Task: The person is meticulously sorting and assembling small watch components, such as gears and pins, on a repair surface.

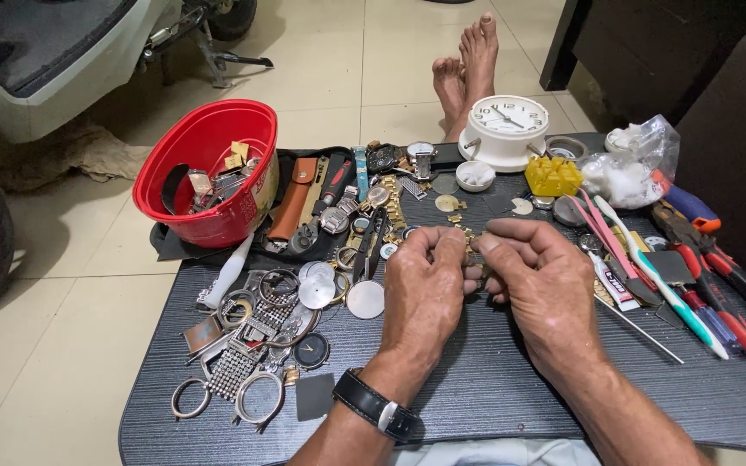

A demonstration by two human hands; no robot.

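Note:
My left hand and my right hand meet over the middle of a dark ribbed board. Together they pinch a small gold-coloured metal piece, mostly hidden by the fingers. A black-strapped wristwatch sits on my left wrist. Left of my left hand lies a heap of watch cases, rings and mesh bands. Several watches and straps lie just beyond my fingers.
A red bucket with small parts stands at the back left. A white alarm clock, a yellow block and a plastic bag are at the back. Red-handled pliers, screwdrivers and a toothbrush lie right. Bare feet rest beyond.

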